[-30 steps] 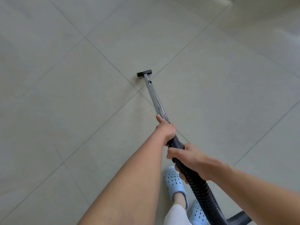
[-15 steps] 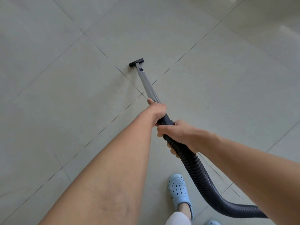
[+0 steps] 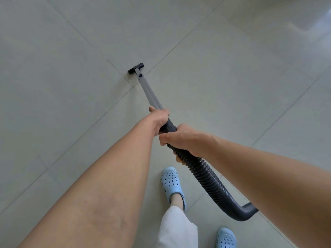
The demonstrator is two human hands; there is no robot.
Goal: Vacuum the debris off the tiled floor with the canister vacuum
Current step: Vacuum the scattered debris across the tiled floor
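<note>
1. Both forearms (image 3: 111, 176) are bare, with no sleeves in view.
2. 2 light blue perforated clogs (image 3: 170, 183) are worn on the feet.
3. A loose white trouser leg (image 3: 177, 230) ends above the ankle.

Two pale blue clogs (image 3: 172, 185), and a white trouser leg (image 3: 177, 228), possibly linen.

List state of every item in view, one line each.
Nozzle: flat on the floor, by a grout crossing.
Wand: tilted, gripped at its upper end.
Hose: bent, trailing off right.
Left hand: closed on the wand.
Right hand: closed on the hose cuff.
Floor: no debris visible.
Clogs: worn, on the floor.
</note>
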